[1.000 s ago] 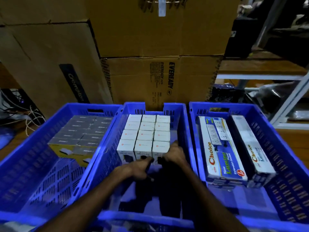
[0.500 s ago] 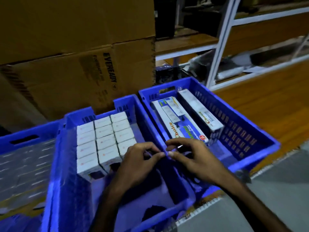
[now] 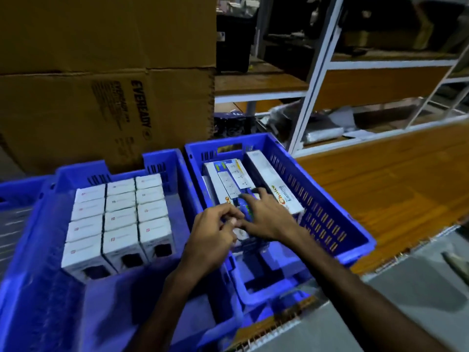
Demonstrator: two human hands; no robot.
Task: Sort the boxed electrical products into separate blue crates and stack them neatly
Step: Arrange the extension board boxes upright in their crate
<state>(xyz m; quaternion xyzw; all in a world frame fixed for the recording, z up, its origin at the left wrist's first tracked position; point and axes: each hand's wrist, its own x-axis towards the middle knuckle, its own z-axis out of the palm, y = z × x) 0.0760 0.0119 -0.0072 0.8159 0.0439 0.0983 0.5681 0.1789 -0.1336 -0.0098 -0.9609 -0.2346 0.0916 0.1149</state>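
Three blue crates stand side by side. The middle crate (image 3: 121, 171) holds small white boxes (image 3: 119, 214) upright in tidy rows. In the right crate (image 3: 317, 212) two long "Choice" extension-board boxes lie lengthwise: a blue-and-white one (image 3: 228, 179) and a white one (image 3: 274, 189) beside it. My left hand (image 3: 215, 235) curls its fingers round the near end of the blue-and-white box. My right hand (image 3: 266, 217) lies on that box's top with its fingers spread. Only a corner of the left crate (image 3: 15, 189) shows, with grey boxes (image 3: 12, 224) inside.
Large brown cartons (image 3: 101, 110) are stacked right behind the crates. White metal shelving (image 3: 317, 85) with bags and dark goods stands at the back right. An orange wooden surface (image 3: 393, 174) runs to the right of the crates, with grey floor (image 3: 418, 301) nearer me.
Both hands left the small white boxes in the middle crate and moved right onto the long box in the right crate. The view swung to the right.
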